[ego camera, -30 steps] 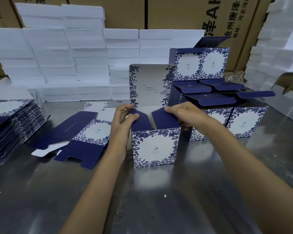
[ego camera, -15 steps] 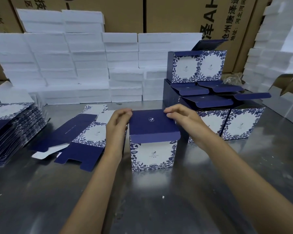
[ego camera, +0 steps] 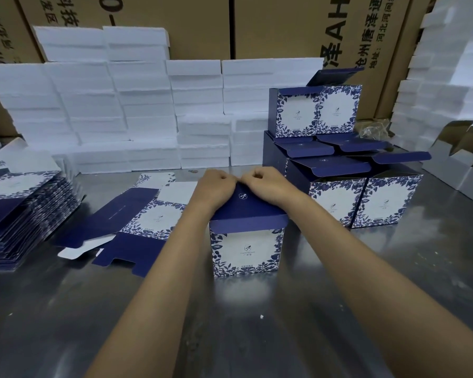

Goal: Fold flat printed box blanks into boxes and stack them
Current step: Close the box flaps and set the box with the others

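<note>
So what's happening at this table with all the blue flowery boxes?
A person is folding printed cardboard blanks into boxes. Both hands, left hand and right hand, rest with curled fingers on the far edge of the dark blue lid of the box in front of them. Finished boxes are stacked to the right, some with lids open. A pile of flat blanks waits on the left, and one unfolded blank lies on the metal table.

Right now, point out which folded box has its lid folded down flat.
The box in front, under the left hand and right hand, has its navy lid down flat. The stacked boxes on the right have lids raised, ajar.
</note>
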